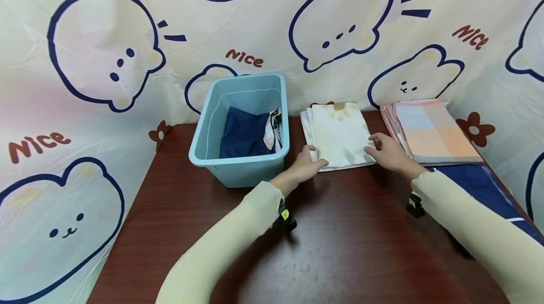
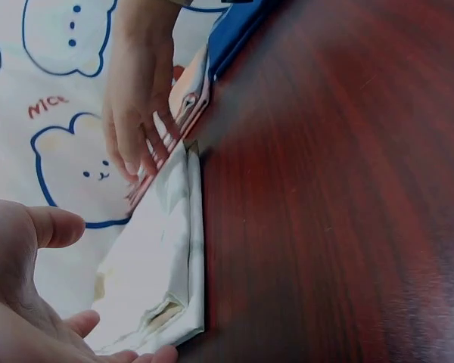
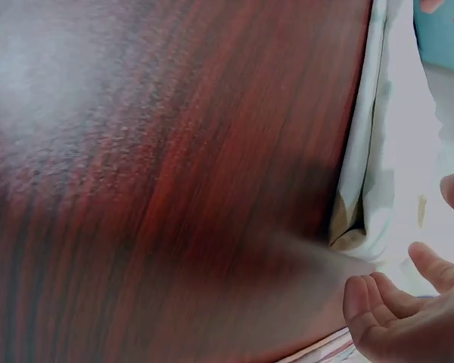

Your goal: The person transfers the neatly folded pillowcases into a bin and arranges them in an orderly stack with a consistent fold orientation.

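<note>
A folded white cloth (image 1: 342, 134) with pale yellow and brown patches lies on the table between both hands. At its front left corner is my left hand (image 1: 304, 164), thumb and fingers spread, fingertips right at the cloth's edge. The left wrist view shows the left palm (image 2: 19, 280) beside the folded layers. My right hand (image 1: 387, 152) is at the cloth's right edge, thumb apart from the loosely bent fingers. Seen from the right wrist, the right hand (image 3: 408, 314) has its fingertips close to the cloth's corner, with nothing pinched between them.
Left of the cloth stands a light blue bin (image 1: 238, 164) holding a navy cloth (image 1: 244, 131) and a patterned one. A folded checked cloth (image 1: 439, 129) lies to the right, with a dark blue cloth (image 1: 471, 181) in front of it. Behind hangs a printed backdrop (image 1: 263, 25).
</note>
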Action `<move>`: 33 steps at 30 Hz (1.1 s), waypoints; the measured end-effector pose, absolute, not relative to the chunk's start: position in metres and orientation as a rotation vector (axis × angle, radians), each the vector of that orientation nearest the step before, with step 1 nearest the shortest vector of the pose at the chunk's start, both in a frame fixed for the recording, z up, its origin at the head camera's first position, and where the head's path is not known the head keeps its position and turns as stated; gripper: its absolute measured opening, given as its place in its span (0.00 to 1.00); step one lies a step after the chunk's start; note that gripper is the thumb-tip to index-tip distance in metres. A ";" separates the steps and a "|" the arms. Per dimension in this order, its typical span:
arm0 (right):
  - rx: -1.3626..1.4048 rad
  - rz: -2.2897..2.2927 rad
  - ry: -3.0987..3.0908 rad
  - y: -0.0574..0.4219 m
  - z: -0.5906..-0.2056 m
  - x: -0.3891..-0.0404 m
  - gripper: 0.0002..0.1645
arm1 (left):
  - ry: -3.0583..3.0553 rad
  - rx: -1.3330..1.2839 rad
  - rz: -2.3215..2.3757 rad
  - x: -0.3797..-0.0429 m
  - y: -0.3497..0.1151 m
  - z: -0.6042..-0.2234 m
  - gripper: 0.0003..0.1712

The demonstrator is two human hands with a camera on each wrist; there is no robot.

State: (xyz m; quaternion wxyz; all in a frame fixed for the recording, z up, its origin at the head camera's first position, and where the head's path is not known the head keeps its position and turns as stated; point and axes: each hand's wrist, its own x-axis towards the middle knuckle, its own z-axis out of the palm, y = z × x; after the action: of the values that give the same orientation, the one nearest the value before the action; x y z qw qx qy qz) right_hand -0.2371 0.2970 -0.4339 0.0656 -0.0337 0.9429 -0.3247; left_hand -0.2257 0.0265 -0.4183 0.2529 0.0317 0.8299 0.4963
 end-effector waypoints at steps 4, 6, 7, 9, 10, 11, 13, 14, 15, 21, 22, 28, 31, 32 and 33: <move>-0.041 -1.024 2.781 0.299 -0.437 -0.244 0.36 | 2.296 0.042 1.373 -0.234 0.033 -0.422 0.39; -0.007 -1.058 2.736 0.301 -0.439 -0.248 0.38 | 2.291 0.021 1.389 -0.238 0.035 -0.424 0.39; 0.008 -1.077 2.713 0.301 -0.440 -0.250 0.40 | 2.280 0.007 1.400 -0.240 0.035 -0.425 0.39; 0.030 -1.133 2.665 0.303 -0.441 -0.253 0.43 | 2.248 -0.017 1.425 -0.243 0.036 -0.428 0.41; 0.040 -1.160 2.643 0.303 -0.441 -0.255 0.45 | 2.230 -0.027 1.440 -0.244 0.036 -0.428 0.41; 0.051 -1.182 2.627 0.304 -0.441 -0.256 0.46 | 2.213 -0.036 1.453 -0.246 0.037 -0.429 0.42; 0.067 -1.219 2.600 0.306 -0.442 -0.257 0.48 | 2.187 -0.048 1.476 -0.248 0.037 -0.430 0.44; 0.075 -1.228 2.595 0.307 -0.443 -0.258 0.48 | 2.177 -0.048 1.485 -0.250 0.038 -0.430 0.44; 0.081 -1.229 2.589 0.308 -0.443 -0.258 0.49 | 2.169 -0.052 1.496 -0.251 0.038 -0.431 0.45; 0.105 -1.184 2.556 0.316 -0.447 -0.258 0.49 | 2.112 -0.136 1.596 -0.254 0.037 -0.436 0.46; 0.107 -1.171 2.546 0.317 -0.447 -0.258 0.48 | 2.106 -0.149 1.612 -0.255 0.036 -0.437 0.45; 0.077 -1.061 2.459 0.321 -0.445 -0.255 0.46 | 2.083 -0.164 1.618 -0.257 0.031 -0.440 0.47; 0.044 -1.025 2.403 0.322 -0.444 -0.255 0.46 | 2.048 -0.179 1.599 -0.259 0.028 -0.442 0.49; 0.028 -1.015 2.388 0.322 -0.444 -0.255 0.47 | 2.045 -0.189 1.588 -0.260 0.027 -0.443 0.49; 0.015 -1.009 2.374 0.322 -0.444 -0.255 0.47 | 2.051 -0.198 1.570 -0.260 0.026 -0.444 0.49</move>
State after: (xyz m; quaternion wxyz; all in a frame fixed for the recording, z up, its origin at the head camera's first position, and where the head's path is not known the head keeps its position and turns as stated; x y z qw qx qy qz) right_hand -0.2551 0.3217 -0.4442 0.2775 0.0056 0.8841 -0.3759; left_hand -0.2602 0.0261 -0.4439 0.2720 -0.0734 0.7619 0.5832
